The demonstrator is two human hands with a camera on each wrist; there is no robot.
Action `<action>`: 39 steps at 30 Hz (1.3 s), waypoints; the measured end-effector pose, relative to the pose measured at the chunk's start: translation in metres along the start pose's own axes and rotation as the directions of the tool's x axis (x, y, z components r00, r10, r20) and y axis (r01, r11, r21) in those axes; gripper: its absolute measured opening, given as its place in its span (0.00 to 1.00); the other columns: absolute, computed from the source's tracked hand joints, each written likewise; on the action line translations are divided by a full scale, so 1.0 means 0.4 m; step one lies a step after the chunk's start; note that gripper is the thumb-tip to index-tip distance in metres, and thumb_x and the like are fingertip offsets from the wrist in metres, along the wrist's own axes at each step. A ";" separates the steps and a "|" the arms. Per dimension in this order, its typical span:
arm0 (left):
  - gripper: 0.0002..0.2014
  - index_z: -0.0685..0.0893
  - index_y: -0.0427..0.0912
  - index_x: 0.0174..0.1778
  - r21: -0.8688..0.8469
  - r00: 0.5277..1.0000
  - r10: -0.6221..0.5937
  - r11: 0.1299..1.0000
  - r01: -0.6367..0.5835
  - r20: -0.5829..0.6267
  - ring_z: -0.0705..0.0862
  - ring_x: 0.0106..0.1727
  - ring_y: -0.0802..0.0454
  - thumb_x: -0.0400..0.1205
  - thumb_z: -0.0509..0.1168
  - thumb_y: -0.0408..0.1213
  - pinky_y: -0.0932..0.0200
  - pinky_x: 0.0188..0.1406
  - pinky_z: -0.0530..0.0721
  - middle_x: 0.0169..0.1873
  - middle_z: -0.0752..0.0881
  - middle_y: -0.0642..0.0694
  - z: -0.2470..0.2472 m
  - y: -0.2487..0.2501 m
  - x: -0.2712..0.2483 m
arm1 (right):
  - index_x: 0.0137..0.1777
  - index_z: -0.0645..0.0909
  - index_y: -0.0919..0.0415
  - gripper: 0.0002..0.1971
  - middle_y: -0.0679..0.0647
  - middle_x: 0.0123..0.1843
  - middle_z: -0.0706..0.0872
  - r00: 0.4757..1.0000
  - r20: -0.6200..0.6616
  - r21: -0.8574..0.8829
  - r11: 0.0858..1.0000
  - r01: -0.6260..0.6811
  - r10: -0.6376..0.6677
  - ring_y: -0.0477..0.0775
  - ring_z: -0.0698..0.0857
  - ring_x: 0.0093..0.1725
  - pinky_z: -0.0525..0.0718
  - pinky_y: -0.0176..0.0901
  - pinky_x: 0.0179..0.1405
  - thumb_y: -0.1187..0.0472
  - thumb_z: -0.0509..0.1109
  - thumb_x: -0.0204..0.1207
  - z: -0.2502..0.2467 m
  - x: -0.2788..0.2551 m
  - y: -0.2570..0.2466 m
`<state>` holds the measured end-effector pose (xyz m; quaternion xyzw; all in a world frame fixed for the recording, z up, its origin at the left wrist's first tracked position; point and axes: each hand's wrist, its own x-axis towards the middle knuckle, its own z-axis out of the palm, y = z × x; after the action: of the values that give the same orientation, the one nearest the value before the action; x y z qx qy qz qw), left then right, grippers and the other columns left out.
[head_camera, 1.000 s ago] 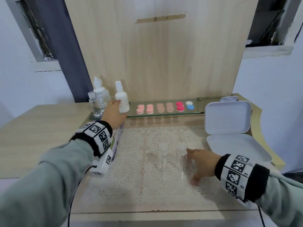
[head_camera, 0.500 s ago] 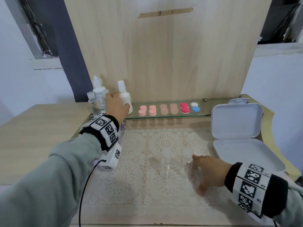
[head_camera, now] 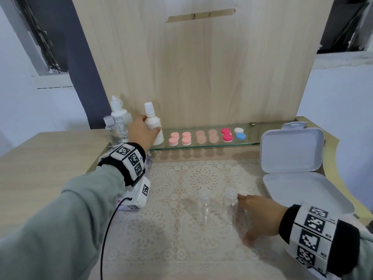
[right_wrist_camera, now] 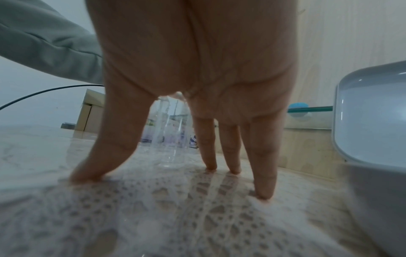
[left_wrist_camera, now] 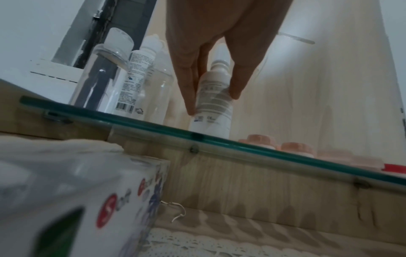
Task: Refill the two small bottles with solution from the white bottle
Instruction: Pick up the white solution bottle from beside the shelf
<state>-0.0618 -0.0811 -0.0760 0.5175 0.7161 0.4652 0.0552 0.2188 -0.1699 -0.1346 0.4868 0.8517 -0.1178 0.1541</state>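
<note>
The white bottle (head_camera: 153,126) (left_wrist_camera: 214,113) stands upright at the left end of the glass shelf (head_camera: 268,135). My left hand (head_camera: 151,124) (left_wrist_camera: 213,102) grips its body, fingers on one side and thumb on the other. Two small clear capped bottles stand on the lace mat (head_camera: 171,239): the left one (head_camera: 203,207) free, the right one (head_camera: 230,203) (right_wrist_camera: 171,135) next to my right hand (head_camera: 242,219) (right_wrist_camera: 164,173). That hand is spread with straight fingers, tips on the mat, thumb and fingers either side of the bottle without closing on it.
A clear bottle (head_camera: 113,132) and a taller labelled white bottle (head_camera: 119,116) stand left of the gripped one. Several coloured lens cases (head_camera: 207,136) line the shelf. An open white plastic case (head_camera: 292,168) lies at right. A printed box (left_wrist_camera: 77,200) sits under my left wrist.
My left hand has reached further onto the shelf and closed around the white bottle. My right hand has stayed beside the right small bottle.
</note>
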 end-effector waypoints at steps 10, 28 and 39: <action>0.24 0.76 0.36 0.59 -0.135 0.997 0.042 0.990 -0.034 0.057 0.80 0.48 0.51 0.69 0.75 0.36 0.59 0.48 0.75 0.56 0.82 0.43 -0.091 0.007 -0.055 | 0.72 0.69 0.58 0.39 0.51 0.75 0.72 1.000 -0.002 0.019 1.000 -0.019 0.019 0.54 0.76 0.68 0.74 0.40 0.65 0.46 0.77 0.62 -0.008 -0.006 -0.011; 0.20 0.81 0.41 0.50 0.081 0.907 0.028 0.994 -0.068 0.420 0.83 0.48 0.48 0.63 0.77 0.34 0.66 0.38 0.75 0.48 0.86 0.43 -0.168 -0.078 -0.312 | 0.73 0.68 0.57 0.41 0.53 0.67 0.81 0.996 -0.005 0.076 0.993 -0.088 0.089 0.55 0.79 0.65 0.72 0.37 0.57 0.47 0.79 0.61 0.003 -0.020 -0.022; 0.23 0.79 0.39 0.54 0.091 0.871 0.008 0.994 -0.060 0.491 0.80 0.48 0.51 0.65 0.77 0.33 0.73 0.37 0.72 0.48 0.82 0.47 -0.151 -0.113 -0.352 | 0.74 0.66 0.57 0.41 0.53 0.68 0.80 0.996 0.001 0.089 0.992 -0.091 0.092 0.54 0.78 0.67 0.67 0.33 0.52 0.48 0.78 0.62 0.008 -0.016 -0.015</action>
<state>-0.0623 -0.2310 -0.1314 0.6331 0.6925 0.2823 0.1996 0.2172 -0.1793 -0.1348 0.5319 0.8227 -0.1476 0.1360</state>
